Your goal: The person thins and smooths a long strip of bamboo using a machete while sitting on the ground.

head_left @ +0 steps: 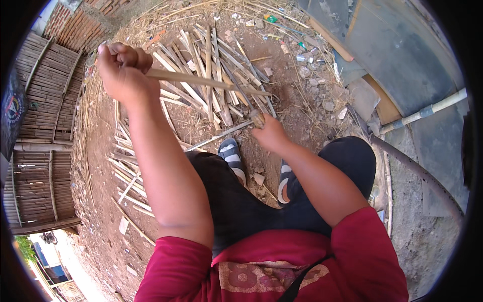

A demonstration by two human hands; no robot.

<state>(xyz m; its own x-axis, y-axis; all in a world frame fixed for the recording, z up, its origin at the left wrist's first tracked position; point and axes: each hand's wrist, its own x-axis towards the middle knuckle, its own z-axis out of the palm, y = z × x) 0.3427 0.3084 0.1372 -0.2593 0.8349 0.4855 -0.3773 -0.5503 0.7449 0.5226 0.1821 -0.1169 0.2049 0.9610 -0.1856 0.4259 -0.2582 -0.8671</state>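
Note:
My left hand is raised at the upper left, its fingers closed around one end of a pale split strip of bamboo or wood. The strip slants down to the right, and its pointed far end hangs over the pile. Lower down, in front of my feet, my right hand grips the handle of a narrow, dark-bladed knife. Its blade points up and left and crosses the strip in this view; whether they touch I cannot tell. Beneath both lies a loose heap of split strips on the dirt.
More strips lie to the left of my legs. Stones and litter are scattered at the upper right. A woven bamboo wall stands on the left; grey sheets and a pole lie on the right. My sandalled feet are close below the heap.

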